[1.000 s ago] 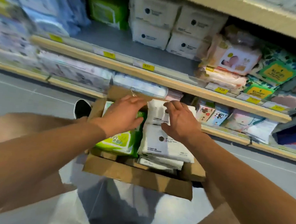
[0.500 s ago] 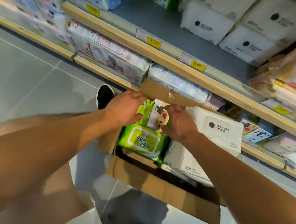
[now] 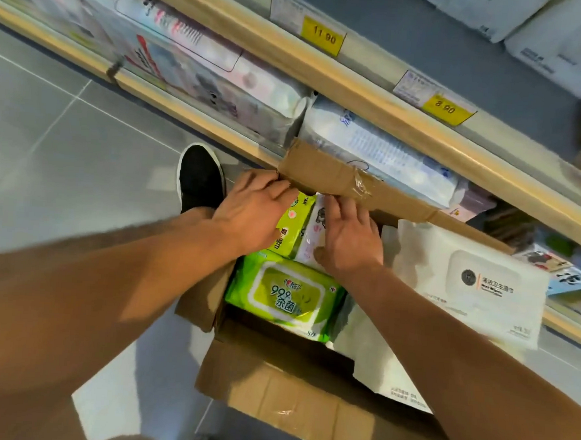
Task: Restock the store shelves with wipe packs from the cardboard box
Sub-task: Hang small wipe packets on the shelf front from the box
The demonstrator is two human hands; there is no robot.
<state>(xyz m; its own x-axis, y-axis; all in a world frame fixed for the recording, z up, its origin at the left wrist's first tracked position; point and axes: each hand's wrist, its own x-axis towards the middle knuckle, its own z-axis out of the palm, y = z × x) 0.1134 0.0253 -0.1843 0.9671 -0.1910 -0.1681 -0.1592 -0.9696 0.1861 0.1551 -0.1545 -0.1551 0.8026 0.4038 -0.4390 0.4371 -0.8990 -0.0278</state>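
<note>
Head view. An open cardboard box (image 3: 305, 407) is seen on the floor (image 3: 66, 145) directly in front of the store shelves (image 3: 358, 88), its far flap (image 3: 335, 181) raised against the lower shelf edge. Both forearms are extended forward and downward into the box from the lower corners of the frame.

The left hand (image 3: 252, 214) is positioned palm down at the far left corner of the box. Its fingers are laid nearly straight and close together over the top of a small green wipe pack (image 3: 290, 226) standing on edge, with the fingertips reaching the base of the far flap. No curl around the pack is visible.

The right hand (image 3: 346, 237) is placed just beside the left, palm down, on a small white-and-pink wipe pack (image 3: 310, 234) standing next to the green one. Its fingers are spread over the top of the pack and its thumb is pressed against the near face; whether the pack is pinched cannot be told.

A large green wipe pack (image 3: 288, 294) lies flat in the box below both hands. A large white wipe pack (image 3: 475, 285) rests tilted at the right side of the box. Yellow price tags (image 3: 322, 36) are fixed to the shelf edge above, and a black shoe (image 3: 200, 177) is seen left of the box.
</note>
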